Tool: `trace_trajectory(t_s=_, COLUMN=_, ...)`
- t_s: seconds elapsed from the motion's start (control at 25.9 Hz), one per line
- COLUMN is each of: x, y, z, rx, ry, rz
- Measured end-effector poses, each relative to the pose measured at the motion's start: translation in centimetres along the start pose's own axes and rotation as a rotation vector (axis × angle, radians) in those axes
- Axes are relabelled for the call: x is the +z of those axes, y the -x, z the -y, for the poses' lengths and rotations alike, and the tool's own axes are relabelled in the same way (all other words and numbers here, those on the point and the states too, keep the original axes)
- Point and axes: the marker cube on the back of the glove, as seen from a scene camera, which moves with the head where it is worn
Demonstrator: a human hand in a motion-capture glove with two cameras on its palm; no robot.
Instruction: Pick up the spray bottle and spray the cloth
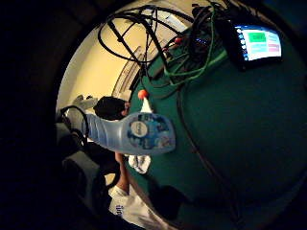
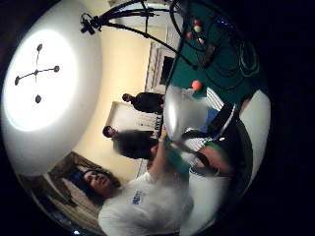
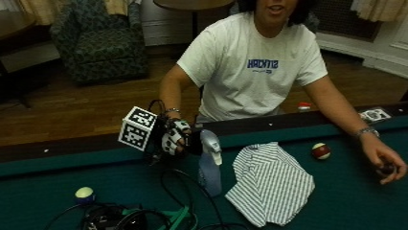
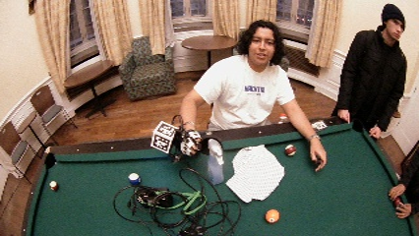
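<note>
Gloved right hand [image 3: 173, 139] hovering just at 9 o'clock of upright spray bottle [image 3: 209, 163], fingers loosely curled, gripping nothing; striped cloth [image 3: 271, 182] flat on green bench [image 3: 344, 201], at bottle's 3 o'clock

Home billiard room: pool table [image 4: 340, 196], armchair [image 4: 148, 69].

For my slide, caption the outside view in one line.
Gloved right hand beside an upright spray bottle on the green pool table, striped cloth lying alongside.
</note>
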Motion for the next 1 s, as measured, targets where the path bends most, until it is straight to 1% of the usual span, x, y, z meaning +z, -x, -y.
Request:
trace_trajectory(t_s=0.12, x=0.0, y=-0.1, z=-0.5, rx=0.01, ry=0.015, rz=0.024)
trace_trajectory(t_s=0.23, x=0.1, y=-0.2, z=-1.0, rx=0.008, ry=0.064, rz=0.033)
trace_trajectory(t_s=0.42, x=0.5, y=0.0, z=-0.9, rx=-0.02, ry=0.15, rz=-0.049)
trace_trajectory(t_s=0.58, x=2.0, y=0.1, z=-0.7, rx=-0.037, ry=0.23, rz=-0.108)
trace_trajectory(t_s=0.73, x=4.2, y=-0.2, z=-0.5, rx=-0.032, ry=0.293, rz=-0.113)
trace_trajectory(t_s=0.85, x=5.9, y=-0.3, z=0.3, rx=-0.031, ry=0.293, rz=-0.069)
trace_trajectory(t_s=1.0, x=7.4, y=-0.4, z=1.4, rx=-0.031, ry=0.254, rz=0.013)
